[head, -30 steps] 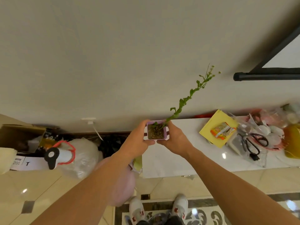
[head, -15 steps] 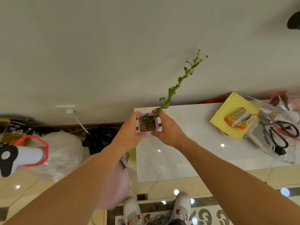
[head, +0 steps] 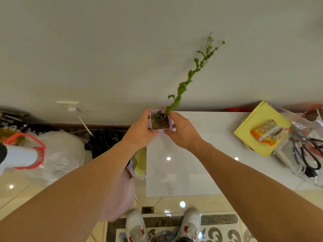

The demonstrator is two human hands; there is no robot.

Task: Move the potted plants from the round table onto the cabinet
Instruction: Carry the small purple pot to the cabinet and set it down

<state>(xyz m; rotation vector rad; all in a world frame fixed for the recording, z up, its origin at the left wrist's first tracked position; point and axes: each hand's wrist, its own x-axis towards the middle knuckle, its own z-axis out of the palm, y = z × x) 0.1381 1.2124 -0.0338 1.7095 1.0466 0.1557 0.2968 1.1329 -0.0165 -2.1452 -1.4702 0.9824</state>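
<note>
The underside and lower walls of the small square lilac plastic pot (head: 160, 121) were hidden behind both hands, so contact with the white glossy marble cabinet top (head: 183, 165) could not be confirmed; the pot sat at the cabinet's far left corner, close to the plain off-white wall (head: 122, 49). The right edge of the scene cut off a pile of clear crinkled plastic bags (head: 309, 126), and what they held was hard to make out. The white cylinder with a red handle (head: 22, 154) at the left edge was only partly in view.

The left hand (head: 139, 132) pressed against the pot's left wall, thumb along the near rim. The right hand (head: 181, 131) clamped the right wall, fingertips (head: 172, 113) curled over the far rim. The pot was pinched between the two hands.

The pot held coarse brown soil. A thin green leafy stem (head: 183, 86) rose from it, leaning right, ending in small pale buds.

Further right on the cabinet lay a flat yellow paper envelope (head: 257, 137) carrying an orange foil snack packet (head: 270, 132), then black-handled scissors (head: 310, 154).
</note>
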